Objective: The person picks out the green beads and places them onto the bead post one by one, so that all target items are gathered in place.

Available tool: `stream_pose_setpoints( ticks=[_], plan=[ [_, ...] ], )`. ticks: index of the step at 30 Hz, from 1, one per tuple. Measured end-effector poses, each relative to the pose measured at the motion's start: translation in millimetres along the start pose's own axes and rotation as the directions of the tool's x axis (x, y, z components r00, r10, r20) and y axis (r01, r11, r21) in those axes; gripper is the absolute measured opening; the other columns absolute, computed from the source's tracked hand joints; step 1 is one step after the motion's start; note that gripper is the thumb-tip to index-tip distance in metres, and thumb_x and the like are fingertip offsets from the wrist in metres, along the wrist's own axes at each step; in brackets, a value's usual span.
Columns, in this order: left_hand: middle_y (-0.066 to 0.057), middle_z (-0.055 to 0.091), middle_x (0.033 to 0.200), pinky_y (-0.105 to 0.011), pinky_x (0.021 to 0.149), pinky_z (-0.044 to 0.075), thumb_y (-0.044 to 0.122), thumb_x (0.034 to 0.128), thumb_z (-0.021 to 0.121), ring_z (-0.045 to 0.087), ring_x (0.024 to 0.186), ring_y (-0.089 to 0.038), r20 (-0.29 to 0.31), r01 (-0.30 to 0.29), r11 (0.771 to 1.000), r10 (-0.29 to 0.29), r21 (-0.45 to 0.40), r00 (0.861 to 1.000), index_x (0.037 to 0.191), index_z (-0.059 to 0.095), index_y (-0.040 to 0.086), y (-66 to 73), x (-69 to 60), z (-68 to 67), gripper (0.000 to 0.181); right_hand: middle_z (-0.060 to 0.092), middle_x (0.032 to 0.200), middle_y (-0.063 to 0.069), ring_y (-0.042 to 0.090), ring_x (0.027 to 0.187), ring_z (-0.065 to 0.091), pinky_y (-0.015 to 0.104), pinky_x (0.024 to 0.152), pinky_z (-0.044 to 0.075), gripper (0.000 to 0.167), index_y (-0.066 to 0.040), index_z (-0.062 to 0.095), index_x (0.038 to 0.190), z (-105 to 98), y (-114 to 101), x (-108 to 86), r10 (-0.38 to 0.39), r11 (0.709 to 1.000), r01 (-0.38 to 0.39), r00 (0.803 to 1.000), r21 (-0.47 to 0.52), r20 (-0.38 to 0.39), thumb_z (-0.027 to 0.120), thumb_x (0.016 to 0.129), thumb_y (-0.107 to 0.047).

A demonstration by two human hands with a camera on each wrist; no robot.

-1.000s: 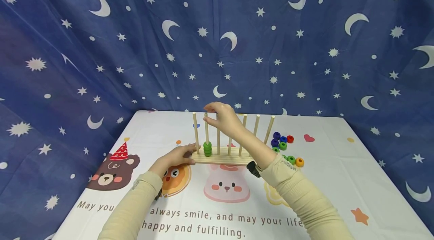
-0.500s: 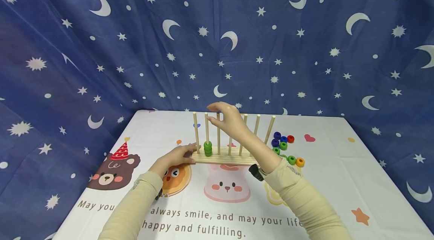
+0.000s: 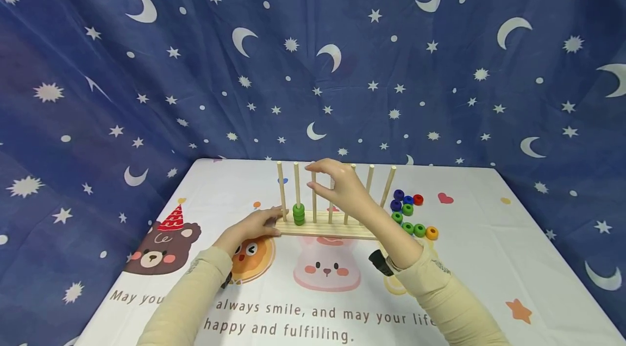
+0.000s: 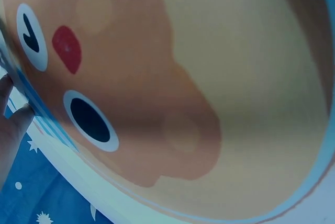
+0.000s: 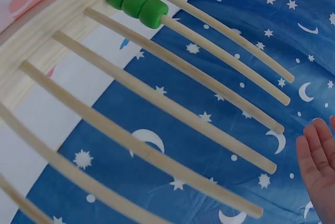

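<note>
Left hand [image 3: 251, 226]: grips wooden rack [image 3: 323, 231], nine-o'clock end
Right hand [image 3: 340, 187]: fingers wide, near pegs [image 3: 314, 207]
Green beads [image 5: 135, 3]: three, second peg from nine o'clock
Loose beads [image 3: 407, 211]: rack's three o'clock

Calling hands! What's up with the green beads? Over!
Left hand holds rack at left end. Right hand empty, near pegs. Three green beads stacked, second peg from left. Loose beads off right, out of way.

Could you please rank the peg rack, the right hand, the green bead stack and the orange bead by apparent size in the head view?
Largest to smallest:
1. peg rack
2. right hand
3. green bead stack
4. orange bead
</note>
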State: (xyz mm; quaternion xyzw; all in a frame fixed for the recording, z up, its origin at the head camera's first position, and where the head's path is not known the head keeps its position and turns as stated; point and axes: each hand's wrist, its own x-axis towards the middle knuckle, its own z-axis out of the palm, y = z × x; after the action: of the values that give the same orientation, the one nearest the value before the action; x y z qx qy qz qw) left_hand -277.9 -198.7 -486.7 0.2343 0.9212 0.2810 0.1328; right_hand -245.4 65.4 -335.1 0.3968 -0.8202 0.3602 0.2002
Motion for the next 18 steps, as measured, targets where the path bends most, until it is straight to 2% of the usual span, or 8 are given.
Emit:
stream_pose_setpoints(
  ticks=[6,9,12,18],
  plan=[
    [-0.021,0.033,0.149,-0.056,0.112,0.024,0.026,0.0859,0.067,0.029,0.137,-0.044,0.007,-0.04,0.999,0.04,0.031,0.999,0.14,0.046,0.006,0.3,-1.3,-2.8,0.061,0.069,0.107,0.01,0.025,0.107,0.063,0.038,0.094,0.051,0.028,-0.003,0.067,0.109,-6.0,0.2,-16.5,-0.025,0.999,0.024,0.999,-0.028,-0.029,0.072,0.081,-0.007],
    [-0.02,0.032,0.15,-0.056,0.113,0.023,0.027,0.0867,0.066,0.028,0.138,-0.043,0.018,-0.038,0.999,0.037,0.033,0.999,0.141,0.044,0.006,0.1,-1.0,-3.0,0.062,0.07,0.107,0.011,0.025,0.106,0.063,0.038,0.094,0.051,0.029,-0.002,0.067,0.108,-8.1,1.6,-22.9,-0.02,0.999,0.019,0.999,-0.025,-0.042,0.073,0.08,-0.006],
    [-0.019,0.029,0.152,-0.058,0.113,0.019,0.029,0.0882,0.063,0.026,0.139,-0.042,0.025,-0.038,0.998,0.036,0.05,0.999,0.143,0.041,0.007,-1.0,-0.9,-1.4,0.063,0.07,0.106,0.011,0.026,0.106,0.063,0.039,0.093,0.052,0.029,-0.001,0.067,0.107,-9.8,3.7,-30.2,-0.018,0.999,0.016,0.998,-0.035,-0.054,0.074,0.079,-0.006],
    [-0.021,0.021,0.154,-0.066,0.111,0.01,0.029,0.0931,0.056,0.02,0.14,-0.045,0.054,-0.073,0.992,0.067,0.104,0.996,0.146,0.034,0.005,-2.1,-5.1,0.6,0.062,0.07,0.106,0.01,0.025,0.103,0.064,0.039,0.089,0.053,0.03,-0.002,0.067,0.107,-19.6,11.1,-46.5,-0.001,0.998,-0.002,0.998,-0.059,-0.063,0.074,0.078,-0.005]
  ],
)
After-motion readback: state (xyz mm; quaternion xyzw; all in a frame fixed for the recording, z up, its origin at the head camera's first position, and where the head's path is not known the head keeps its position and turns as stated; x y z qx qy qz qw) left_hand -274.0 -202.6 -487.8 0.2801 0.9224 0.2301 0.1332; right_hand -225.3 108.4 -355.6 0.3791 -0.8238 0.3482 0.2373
